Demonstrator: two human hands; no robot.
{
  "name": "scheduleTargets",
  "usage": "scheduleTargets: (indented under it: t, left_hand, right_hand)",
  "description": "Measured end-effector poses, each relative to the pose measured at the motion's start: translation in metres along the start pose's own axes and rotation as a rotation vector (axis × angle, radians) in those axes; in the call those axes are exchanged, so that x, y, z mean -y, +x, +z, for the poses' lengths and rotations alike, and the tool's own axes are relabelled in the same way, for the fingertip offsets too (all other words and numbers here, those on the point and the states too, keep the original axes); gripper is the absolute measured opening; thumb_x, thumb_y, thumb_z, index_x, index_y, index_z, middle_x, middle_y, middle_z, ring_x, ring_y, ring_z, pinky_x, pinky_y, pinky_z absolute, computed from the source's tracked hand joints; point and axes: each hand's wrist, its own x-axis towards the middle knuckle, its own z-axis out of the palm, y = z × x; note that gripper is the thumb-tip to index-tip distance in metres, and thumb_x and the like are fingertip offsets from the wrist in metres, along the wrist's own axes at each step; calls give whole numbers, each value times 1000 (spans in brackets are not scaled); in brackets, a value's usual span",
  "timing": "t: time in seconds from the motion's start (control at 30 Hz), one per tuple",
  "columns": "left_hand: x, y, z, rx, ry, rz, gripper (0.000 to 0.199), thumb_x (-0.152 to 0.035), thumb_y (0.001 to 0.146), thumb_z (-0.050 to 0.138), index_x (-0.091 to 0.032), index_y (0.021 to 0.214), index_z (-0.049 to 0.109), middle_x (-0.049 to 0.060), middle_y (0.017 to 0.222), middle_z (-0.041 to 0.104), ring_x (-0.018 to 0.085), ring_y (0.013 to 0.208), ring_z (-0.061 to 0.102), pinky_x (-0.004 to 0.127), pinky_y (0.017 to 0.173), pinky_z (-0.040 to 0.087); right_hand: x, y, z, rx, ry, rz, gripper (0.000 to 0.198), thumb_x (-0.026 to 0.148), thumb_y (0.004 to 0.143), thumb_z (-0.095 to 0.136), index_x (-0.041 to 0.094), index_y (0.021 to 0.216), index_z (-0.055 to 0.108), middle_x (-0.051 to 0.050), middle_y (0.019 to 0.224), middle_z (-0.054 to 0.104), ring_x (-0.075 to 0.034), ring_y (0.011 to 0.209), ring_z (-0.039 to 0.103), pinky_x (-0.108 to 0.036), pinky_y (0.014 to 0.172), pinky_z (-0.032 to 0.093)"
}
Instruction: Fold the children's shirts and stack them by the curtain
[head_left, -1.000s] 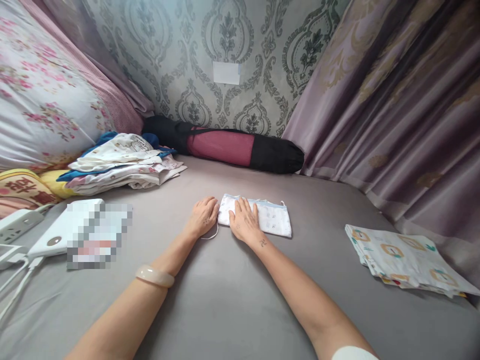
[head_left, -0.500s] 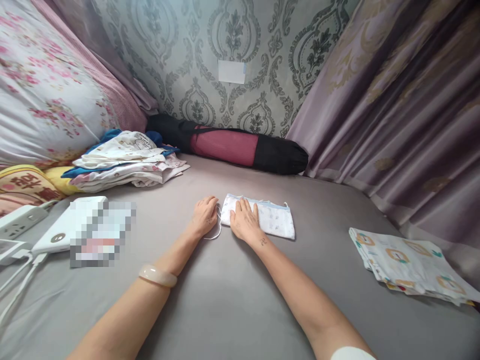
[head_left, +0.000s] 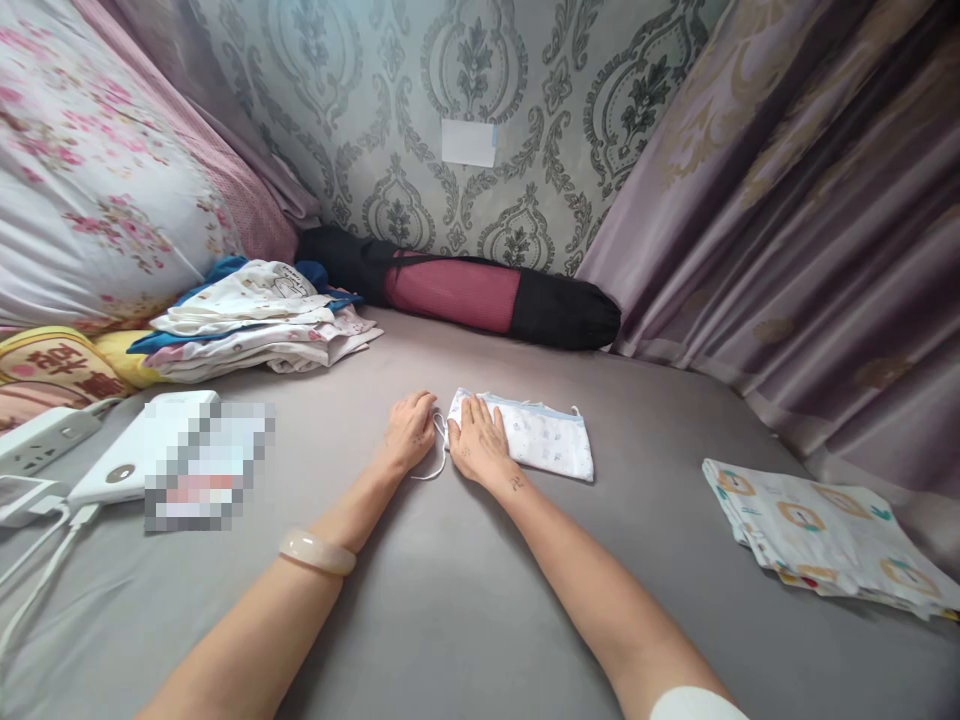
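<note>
A folded white cloth item (head_left: 547, 440) with small pale prints and a light blue edge lies flat on the grey bed sheet. My right hand (head_left: 480, 440) rests palm down on its left part, fingers stretched out. Thin ties show along the far edge. Just left of the cloth, my left hand (head_left: 410, 430) has its fingers curled together, with a white string (head_left: 433, 470) running from beside its fingertips down onto the sheet. What lies inside the curled fingers is mostly hidden. A pale bangle (head_left: 317, 552) circles my left forearm.
Folded clothes (head_left: 255, 320) are piled at the back left by a floral pillow (head_left: 112, 180). A power bank (head_left: 142, 440) and power strip (head_left: 45, 440) with cables lie left. Printed folded cloth (head_left: 825, 535) sits right. A black and red long bag (head_left: 457, 290) lies along the wall.
My right hand has slid slightly left along the cloth, uncovering more of its middle. My left hand stays in place. The whole view has shifted a little.
</note>
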Motion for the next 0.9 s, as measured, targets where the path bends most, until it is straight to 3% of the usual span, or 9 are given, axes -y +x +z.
scheduleTargets:
  t: [0.23, 0.53, 0.9]
  left_hand:
    - [1, 2, -3, -37, -91, -33, 37, -11, 85, 35, -17, 115, 57, 13, 114, 65, 24, 108, 60, 42, 97, 48]
    - [-6, 1, -13, -196, -219, -109, 38, -10, 82, 37, -20, 111, 58, 6, 93, 63, 20, 91, 61, 37, 88, 51]
    - [-14, -1, -18, -103, -198, -17, 33, -13, 83, 38, -19, 111, 57, 7, 94, 63, 19, 88, 61, 34, 85, 51]
  right_hand:
    - [10, 13, 0, -17, 50, 15, 62, 36, 99, 24, -1, 149, 30, -19, 158, 26, -29, 146, 21, -43, 118, 16]
    - [19, 25, 13, -15, 40, 16, 62, 35, 98, 26, 1, 149, 32, -16, 159, 24, -26, 149, 15, -42, 120, 10]
    - [16, 25, 7, 39, 88, 10, 60, 32, 98, 25, 2, 150, 30, -14, 161, 20, -24, 149, 11, -41, 121, 8]
